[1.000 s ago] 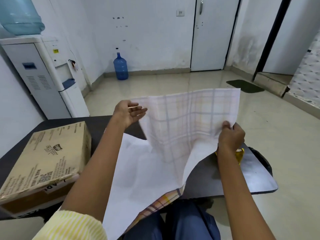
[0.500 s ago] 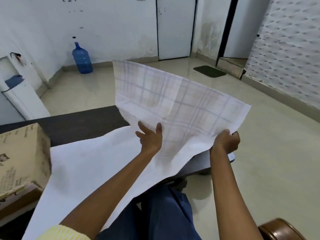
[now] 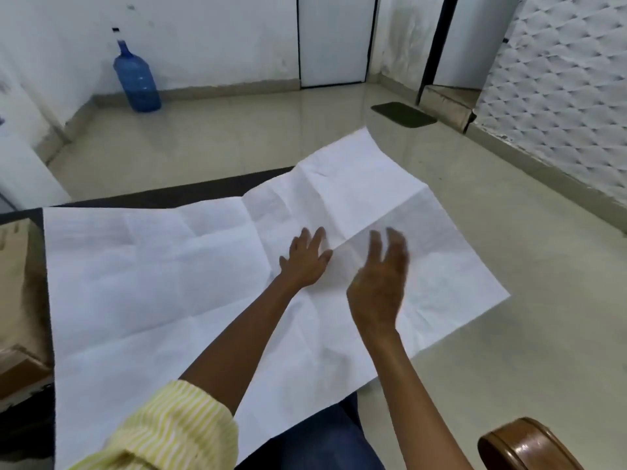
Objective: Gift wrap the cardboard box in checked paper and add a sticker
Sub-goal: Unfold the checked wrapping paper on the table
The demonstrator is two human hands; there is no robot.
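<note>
While the checked paper lies spread white side up over the table, we press our flat left hand on it; our right hand hovers open above, and the cardboard box sits at the paper's left edge.

Striped sleeve, blue trousers
Yellow with thin white stripes, cuff rolled back, at 7 o'clock; dark blue cloth at 6 o'clock.
</note>
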